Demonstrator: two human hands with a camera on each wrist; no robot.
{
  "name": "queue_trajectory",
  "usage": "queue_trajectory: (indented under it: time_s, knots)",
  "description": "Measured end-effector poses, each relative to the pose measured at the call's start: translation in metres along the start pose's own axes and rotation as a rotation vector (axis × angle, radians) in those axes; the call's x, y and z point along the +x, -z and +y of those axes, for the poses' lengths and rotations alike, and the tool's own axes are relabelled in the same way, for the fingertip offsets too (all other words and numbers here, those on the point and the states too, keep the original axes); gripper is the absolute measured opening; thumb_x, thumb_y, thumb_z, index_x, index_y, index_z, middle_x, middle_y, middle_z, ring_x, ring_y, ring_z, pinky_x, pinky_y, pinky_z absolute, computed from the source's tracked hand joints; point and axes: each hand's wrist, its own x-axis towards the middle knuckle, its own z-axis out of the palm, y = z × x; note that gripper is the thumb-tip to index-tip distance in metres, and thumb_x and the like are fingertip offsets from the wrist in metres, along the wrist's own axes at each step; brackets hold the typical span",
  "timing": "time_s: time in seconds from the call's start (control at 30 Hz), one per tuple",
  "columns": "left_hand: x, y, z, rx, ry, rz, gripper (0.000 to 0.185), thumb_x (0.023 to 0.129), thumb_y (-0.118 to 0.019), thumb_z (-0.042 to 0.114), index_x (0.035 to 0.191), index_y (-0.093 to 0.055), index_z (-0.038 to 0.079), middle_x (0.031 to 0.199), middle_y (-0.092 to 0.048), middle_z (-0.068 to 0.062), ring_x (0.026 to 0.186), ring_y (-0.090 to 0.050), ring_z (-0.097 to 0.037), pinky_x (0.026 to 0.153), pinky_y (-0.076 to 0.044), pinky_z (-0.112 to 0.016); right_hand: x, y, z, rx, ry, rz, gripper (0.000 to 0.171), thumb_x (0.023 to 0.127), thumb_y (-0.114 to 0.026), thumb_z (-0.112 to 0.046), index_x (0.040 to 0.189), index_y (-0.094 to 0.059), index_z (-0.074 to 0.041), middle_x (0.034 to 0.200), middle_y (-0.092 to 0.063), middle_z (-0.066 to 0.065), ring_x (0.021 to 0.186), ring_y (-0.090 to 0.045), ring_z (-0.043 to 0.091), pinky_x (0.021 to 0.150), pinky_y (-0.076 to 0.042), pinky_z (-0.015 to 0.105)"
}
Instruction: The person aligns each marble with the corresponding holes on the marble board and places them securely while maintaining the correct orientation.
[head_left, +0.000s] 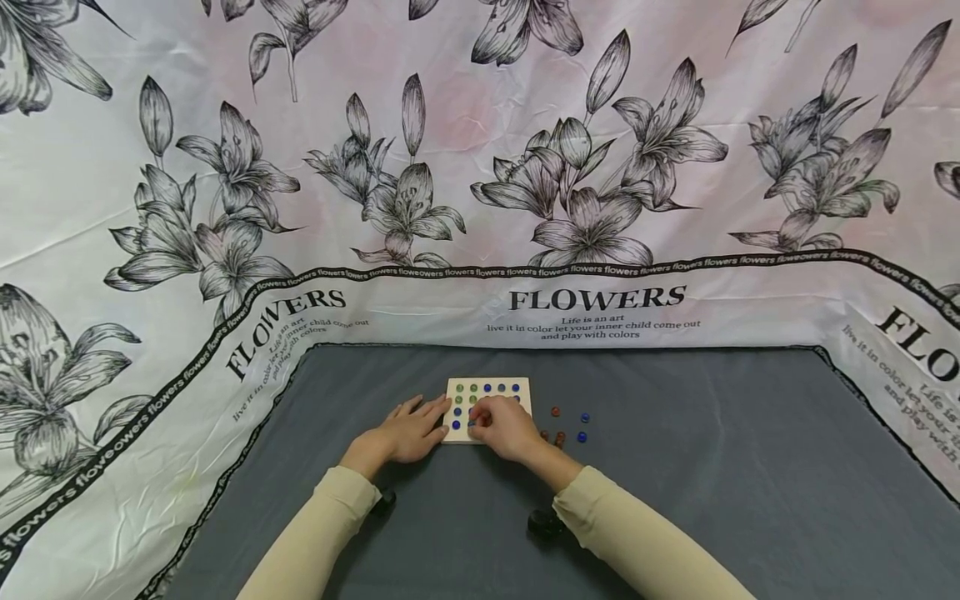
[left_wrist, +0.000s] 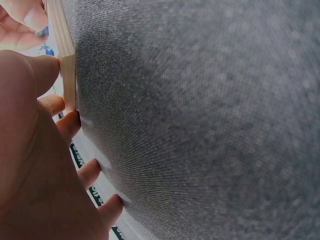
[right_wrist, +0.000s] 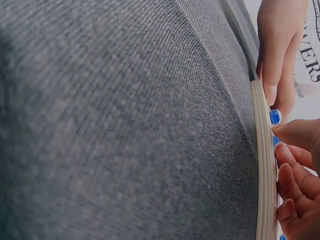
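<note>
Pale wooden board (head_left: 459, 436) sits between the two hands on the dark grey cloth (head_left: 720, 467), its left edge against the left hand (head_left: 408, 435), its lower middle under the right hand (head_left: 504, 427). From my remote seat I count four green beads (head_left: 459, 400) in its corner beyond the left thumb; blue beads (head_left: 501, 387) run along the edge past the right hand and down the side near the left. More of the board is hidden from me by the right hand. Right fingers are narrowed, pinching a blue bead (right_wrist: 276, 140) at the board's surface. Left fingers lie spread wide, thumb and forefinger touching the board's edge, other fingertips on the cloth. Just right of the right hand: two loose blue beads (head_left: 582, 437) and several reddish-brown beads (head_left: 556, 412), some close by the wrist. Cream sleeves (head_left: 637, 529) behind both hands; flower-printed fabric (head_left: 420, 308) well beyond them.
</note>
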Motion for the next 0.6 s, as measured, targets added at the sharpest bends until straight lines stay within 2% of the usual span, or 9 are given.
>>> queue_trajectory:
  time_s: [0.3, 0.6]
  knots:
    - [0.001, -0.002, -0.002, 0.004, 0.018, 0.000, 0.057, 0.112, -0.038, 0.040, 0.164, -0.028, 0.020, 0.170, -0.022, 0.000, 0.156, -0.015, -0.038, 0.123, -0.014, -0.062, -0.007, 0.008, -0.005, -0.014, 0.096, -0.029, 0.023, 0.092, -0.075, -0.008, 0.114, -0.069, -0.003, 0.090, -0.068, 0.002, 0.071, -0.059, 0.011, 0.064, -0.050, 0.030]
    - [0.000, 0.000, 0.001, 0.005, 0.018, -0.001, 0.057, 0.112, -0.039, 0.040, 0.164, -0.028, 0.020, 0.170, -0.023, 0.000, 0.156, -0.015, -0.039, 0.123, -0.015, -0.063, -0.027, 0.036, -0.020, -0.072, 0.119, -0.062, 0.031, 0.095, -0.075, -0.013, 0.124, -0.068, -0.005, 0.101, -0.067, 0.002, 0.082, -0.059, 0.014, 0.066, -0.050, 0.030]
